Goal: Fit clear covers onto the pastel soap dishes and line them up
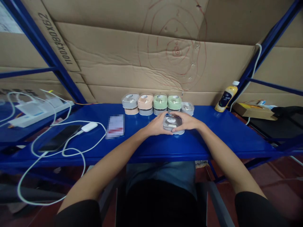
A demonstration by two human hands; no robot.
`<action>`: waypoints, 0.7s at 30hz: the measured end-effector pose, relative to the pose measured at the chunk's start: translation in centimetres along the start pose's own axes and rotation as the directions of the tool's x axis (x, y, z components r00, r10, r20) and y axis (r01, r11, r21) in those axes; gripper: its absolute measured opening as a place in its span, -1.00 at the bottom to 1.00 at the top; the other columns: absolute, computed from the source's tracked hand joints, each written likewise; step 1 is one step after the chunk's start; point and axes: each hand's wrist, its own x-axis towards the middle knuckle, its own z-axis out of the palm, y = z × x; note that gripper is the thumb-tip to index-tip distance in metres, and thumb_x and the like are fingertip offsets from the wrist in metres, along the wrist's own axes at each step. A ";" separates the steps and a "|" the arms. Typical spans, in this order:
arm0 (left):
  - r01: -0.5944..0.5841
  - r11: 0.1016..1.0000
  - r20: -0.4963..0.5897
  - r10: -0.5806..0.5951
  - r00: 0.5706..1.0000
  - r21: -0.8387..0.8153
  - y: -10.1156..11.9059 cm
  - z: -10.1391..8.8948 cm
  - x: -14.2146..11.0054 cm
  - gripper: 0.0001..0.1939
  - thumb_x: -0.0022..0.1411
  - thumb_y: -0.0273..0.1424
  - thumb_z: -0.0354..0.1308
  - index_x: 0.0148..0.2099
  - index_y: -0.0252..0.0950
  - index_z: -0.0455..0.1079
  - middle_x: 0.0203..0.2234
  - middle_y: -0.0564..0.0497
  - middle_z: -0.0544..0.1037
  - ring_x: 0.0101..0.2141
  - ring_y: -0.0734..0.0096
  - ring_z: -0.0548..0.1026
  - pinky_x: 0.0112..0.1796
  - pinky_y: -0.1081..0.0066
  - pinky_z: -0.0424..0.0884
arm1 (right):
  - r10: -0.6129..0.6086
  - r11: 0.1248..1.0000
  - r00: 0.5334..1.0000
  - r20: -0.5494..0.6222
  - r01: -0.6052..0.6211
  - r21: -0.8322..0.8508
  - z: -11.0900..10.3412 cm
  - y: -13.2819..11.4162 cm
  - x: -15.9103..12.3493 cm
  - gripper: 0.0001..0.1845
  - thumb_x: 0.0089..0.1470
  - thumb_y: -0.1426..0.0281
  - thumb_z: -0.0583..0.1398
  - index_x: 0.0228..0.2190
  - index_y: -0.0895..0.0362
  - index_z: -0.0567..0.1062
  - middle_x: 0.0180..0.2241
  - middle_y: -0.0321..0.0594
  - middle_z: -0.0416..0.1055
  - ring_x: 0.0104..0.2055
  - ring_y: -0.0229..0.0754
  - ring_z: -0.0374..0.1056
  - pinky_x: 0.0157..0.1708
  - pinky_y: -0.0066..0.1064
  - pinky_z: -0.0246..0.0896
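My left hand point(156, 125) and my right hand point(188, 121) are wrapped around a small grey lidded container point(174, 120) from either side. A pale label and a light clasp show on its top, and its lower part is partly hidden by my fingers. Just behind it, a row of similar containers stands two high: a grey one point(130, 100) over a peach one, a peach one point(145, 101) over grey, and two green ones point(160, 101) over grey. A single grey container point(187, 108) sits at the row's right end.
A phone point(60, 138) with white cables point(81, 149) and a blurred-out flat item point(115, 126) lie at left on the blue table point(146, 149). A juice bottle point(226, 97) stands back right, near a cardboard tray point(254, 111). Cardboard point(106, 56) walls the back.
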 end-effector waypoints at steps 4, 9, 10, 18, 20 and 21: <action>-0.033 0.999 0.008 0.032 0.999 0.021 -0.3 -0.6 -0.1 0.41 -0.19 0.10 0.67 0.57 -0.19 0.09 0.47 -0.42 0.28 0.44 -0.49 0.29 0.36 -0.31 0.29 | 0.076 0.997 0.997 -0.034 -0.077 -0.025 -1.6 -0.4 -0.7 0.01 -0.12 -0.02 0.56 0.32 -0.01 0.51 0.24 -0.06 0.55 0.27 0.28 0.47 0.35 0.19 0.34; -0.048 0.988 0.082 0.036 0.996 0.145 0.3 -2.0 -0.5 0.18 -0.11 0.12 0.62 0.47 -0.17 0.34 0.30 -0.31 0.47 0.31 -0.38 0.45 0.31 -0.19 0.37 | 0.268 0.963 0.958 -0.103 -0.270 -0.005 -5.3 1.1 -2.2 -0.12 -0.06 -0.13 0.50 0.21 -0.01 0.59 0.02 -0.06 0.63 0.07 0.27 0.55 0.18 0.18 0.47; -0.058 0.985 0.106 0.041 0.994 0.164 0.5 -2.2 -0.6 0.07 -0.08 0.11 0.61 0.41 -0.16 0.43 0.27 -0.28 0.48 0.30 -0.35 0.47 0.32 -0.17 0.37 | 0.316 0.947 0.943 -0.100 -0.320 -0.018 -6.0 1.5 -2.5 -0.16 -0.05 -0.15 0.49 0.18 -0.01 0.61 -0.03 -0.07 0.64 0.02 0.26 0.57 0.15 0.17 0.49; -0.130 0.985 0.175 0.110 0.978 0.110 1.2 -2.4 -0.4 -0.52 0.24 0.00 0.44 0.10 -0.12 0.72 0.33 -0.19 0.48 0.34 -0.19 0.46 0.39 -0.06 0.30 | 0.410 0.909 0.912 -0.026 -0.411 -0.073 -8.0 4.3 -3.6 -0.23 -0.08 -0.14 0.51 0.09 -0.03 0.69 -0.19 -0.15 0.69 -0.14 0.15 0.63 0.05 0.06 0.59; -0.117 0.988 0.152 0.101 0.983 0.105 1.3 -2.3 -0.4 -0.54 0.25 0.00 0.41 0.06 -0.17 0.74 0.32 -0.23 0.49 0.32 -0.21 0.48 0.38 -0.07 0.31 | 0.401 0.912 0.916 -0.014 -0.401 -0.084 -8.1 4.9 -3.7 -0.23 -0.11 -0.11 0.53 0.09 -0.03 0.70 -0.17 -0.14 0.70 -0.14 0.14 0.63 0.05 0.06 0.60; -0.114 0.988 0.137 0.099 0.986 0.102 1.3 -2.3 -0.4 -0.55 0.26 0.00 0.40 0.03 -0.19 0.75 0.32 -0.26 0.49 0.31 -0.22 0.49 0.37 -0.08 0.32 | 0.395 0.915 0.919 -0.011 -0.394 -0.088 -8.2 5.2 -3.8 -0.23 -0.12 -0.09 0.54 0.09 -0.03 0.70 -0.17 -0.13 0.70 -0.14 0.14 0.63 0.04 0.06 0.61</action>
